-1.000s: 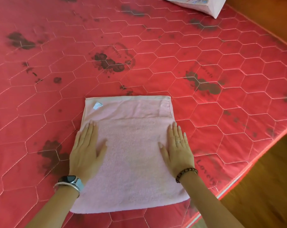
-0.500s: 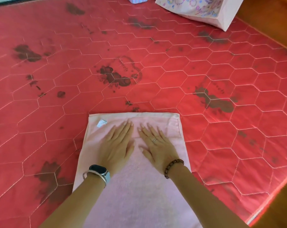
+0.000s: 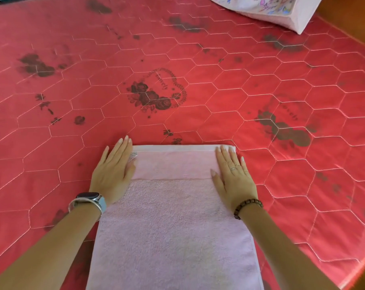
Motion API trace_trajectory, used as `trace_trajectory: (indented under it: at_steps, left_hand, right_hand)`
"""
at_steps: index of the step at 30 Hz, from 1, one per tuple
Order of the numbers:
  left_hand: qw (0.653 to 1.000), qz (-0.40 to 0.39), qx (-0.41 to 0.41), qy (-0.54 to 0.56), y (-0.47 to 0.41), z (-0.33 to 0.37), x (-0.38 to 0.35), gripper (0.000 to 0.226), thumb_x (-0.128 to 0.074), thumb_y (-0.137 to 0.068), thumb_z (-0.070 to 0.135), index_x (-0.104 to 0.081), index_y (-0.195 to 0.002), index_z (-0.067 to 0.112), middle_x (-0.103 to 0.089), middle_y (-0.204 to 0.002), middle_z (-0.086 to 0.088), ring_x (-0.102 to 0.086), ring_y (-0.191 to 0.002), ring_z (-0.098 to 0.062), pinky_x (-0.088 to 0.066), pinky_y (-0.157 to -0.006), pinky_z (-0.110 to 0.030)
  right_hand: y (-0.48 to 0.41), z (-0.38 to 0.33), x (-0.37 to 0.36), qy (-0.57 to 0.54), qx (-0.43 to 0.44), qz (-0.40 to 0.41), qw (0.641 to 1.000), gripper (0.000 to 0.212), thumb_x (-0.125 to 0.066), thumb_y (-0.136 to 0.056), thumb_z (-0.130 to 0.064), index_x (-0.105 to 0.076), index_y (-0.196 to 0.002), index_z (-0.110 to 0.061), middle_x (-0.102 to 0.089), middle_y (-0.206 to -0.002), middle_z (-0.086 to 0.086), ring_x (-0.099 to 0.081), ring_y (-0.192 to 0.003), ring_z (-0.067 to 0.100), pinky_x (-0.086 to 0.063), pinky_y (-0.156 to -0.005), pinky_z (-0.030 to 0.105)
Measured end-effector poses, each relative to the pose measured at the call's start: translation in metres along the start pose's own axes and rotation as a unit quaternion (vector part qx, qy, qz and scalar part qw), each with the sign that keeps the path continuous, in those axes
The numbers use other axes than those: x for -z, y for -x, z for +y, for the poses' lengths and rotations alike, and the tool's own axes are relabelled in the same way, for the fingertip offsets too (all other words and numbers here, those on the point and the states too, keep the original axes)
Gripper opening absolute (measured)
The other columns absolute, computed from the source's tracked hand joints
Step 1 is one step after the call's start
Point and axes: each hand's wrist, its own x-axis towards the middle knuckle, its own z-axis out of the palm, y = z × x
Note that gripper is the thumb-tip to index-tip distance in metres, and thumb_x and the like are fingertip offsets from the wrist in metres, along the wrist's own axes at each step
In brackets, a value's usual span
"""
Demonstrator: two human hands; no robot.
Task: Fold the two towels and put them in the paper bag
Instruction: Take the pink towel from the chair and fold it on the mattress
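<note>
A person's left hand (image 3: 112, 172) and right hand (image 3: 233, 176), fingers straight, are pressing the pink towel's (image 3: 173, 227) far corners flat on the red quilt (image 3: 198, 59), apparently squaring its fold

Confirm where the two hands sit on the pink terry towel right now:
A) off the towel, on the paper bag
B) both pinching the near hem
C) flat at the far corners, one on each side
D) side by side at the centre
C: the left hand and right hand lie flat with straight fingers at the far left and far right corners of the pink terry towel, spread on the red quilted mattress.
</note>
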Motion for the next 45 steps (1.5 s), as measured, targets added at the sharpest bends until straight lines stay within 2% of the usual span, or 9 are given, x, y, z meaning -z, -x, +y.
trace_trajectory:
  at_steps: [4, 9, 15, 21, 27, 31, 37, 41, 45]
  left_hand:
    - [0.989, 0.032, 0.049, 0.138, -0.003, 0.001, -0.002, 0.066, -0.029, -0.105, 0.039, -0.007, -0.159, 0.01, -0.003, -0.168, 0.0, 0.002, -0.154, -0.013, -0.004, -0.126, -0.041]
    - [0.894, 0.108, 0.236, 0.366, -0.001, 0.011, 0.011, 0.081, -0.073, -0.089, 0.024, -0.027, -0.154, 0.009, -0.047, -0.142, -0.004, -0.036, -0.137, -0.022, -0.031, -0.114, -0.039]
    - [0.831, 0.127, 0.313, 0.443, -0.008, 0.019, 0.017, 0.06, -0.068, -0.092, 0.028, -0.045, -0.144, 0.009, -0.057, -0.123, -0.001, -0.055, -0.108, -0.017, -0.043, -0.091, -0.027]
    - [0.829, 0.156, 0.286, 0.454, -0.012, 0.013, 0.031, 0.024, -0.071, -0.088, 0.013, -0.072, -0.112, 0.009, -0.072, -0.099, -0.007, -0.064, -0.093, -0.019, -0.052, -0.085, -0.033]
    - [0.84, 0.142, 0.229, 0.471, 0.01, 0.005, 0.06, 0.015, -0.071, -0.088, 0.006, -0.073, -0.102, 0.011, -0.07, -0.092, -0.004, -0.063, -0.09, -0.02, -0.052, -0.083, -0.031]
    - [0.84, 0.118, 0.214, 0.485, 0.043, 0.001, 0.082, 0.017, -0.071, -0.089, 0.005, -0.072, -0.098, 0.019, -0.069, -0.093, 0.005, -0.061, -0.081, -0.005, -0.048, -0.079, -0.022]
    - [0.841, 0.069, 0.213, 0.493, 0.12, 0.0, 0.098, 0.029, -0.076, -0.085, 0.009, -0.075, -0.089, 0.038, -0.067, -0.104, 0.006, -0.063, -0.09, -0.007, -0.047, -0.085, -0.021]
    - [0.823, 0.016, 0.214, 0.526, 0.163, 0.006, 0.097, 0.025, -0.07, -0.088, 0.004, -0.074, -0.096, 0.027, -0.074, -0.093, 0.009, -0.068, -0.081, -0.002, -0.054, -0.075, -0.017]
    - [0.798, 0.002, 0.23, 0.558, 0.198, 0.013, 0.094, 0.025, -0.066, -0.088, -0.006, -0.075, -0.098, 0.015, -0.078, -0.088, 0.002, -0.074, -0.08, -0.01, -0.056, -0.075, -0.014]
  right_hand:
    - [-0.005, 0.005, 0.003, -0.079, 0.014, 0.0, 0.997, 0.06, -0.023, -0.103, -0.042, -0.004, -0.157, -0.021, 0.003, -0.163, -0.006, 0.01, -0.15, 0.011, 0.0, -0.123, 0.033]
    - [-0.014, 0.013, 0.022, -0.356, -0.133, 0.069, 0.922, 0.055, -0.045, -0.097, 0.001, -0.033, -0.149, -0.011, -0.024, -0.159, 0.006, -0.024, -0.147, 0.019, -0.024, -0.117, 0.026]
    - [-0.024, 0.017, 0.039, -0.518, -0.247, 0.072, 0.816, 0.053, -0.071, -0.087, -0.012, -0.05, -0.135, -0.017, -0.062, -0.117, -0.001, -0.061, -0.095, 0.007, -0.049, -0.066, 0.007]
    - [-0.023, 0.014, 0.05, -0.463, -0.208, 0.03, 0.861, 0.019, -0.071, -0.088, -0.015, -0.071, -0.106, -0.008, -0.073, -0.099, 0.01, -0.065, -0.091, 0.019, -0.057, -0.078, 0.025]
    - [-0.006, 0.008, 0.073, -0.459, -0.18, 0.075, 0.867, 0.008, -0.067, -0.09, -0.009, -0.07, -0.096, -0.006, -0.067, -0.08, -0.002, -0.061, -0.063, -0.008, -0.047, -0.057, 0.005]
    - [0.022, 0.001, 0.081, -0.482, -0.189, 0.115, 0.848, 0.004, -0.07, -0.087, -0.007, -0.071, -0.091, -0.008, -0.066, -0.08, -0.004, -0.06, -0.063, -0.009, -0.048, -0.067, 0.008]
    - [0.095, -0.005, 0.078, -0.459, -0.196, 0.137, 0.856, 0.029, -0.071, -0.081, 0.003, -0.071, -0.095, -0.023, -0.059, -0.098, 0.009, -0.051, -0.068, -0.005, -0.043, -0.067, 0.006]
    - [0.139, -0.007, 0.068, -0.504, -0.182, 0.094, 0.839, 0.046, -0.064, -0.081, 0.015, -0.07, -0.087, -0.03, -0.072, -0.079, -0.023, -0.057, -0.073, -0.001, -0.048, -0.071, 0.012]
    - [0.174, -0.009, 0.056, -0.542, -0.211, 0.062, 0.811, 0.046, -0.057, -0.082, 0.023, -0.071, -0.089, -0.02, -0.073, -0.079, -0.021, -0.064, -0.072, -0.002, -0.053, -0.069, 0.01]
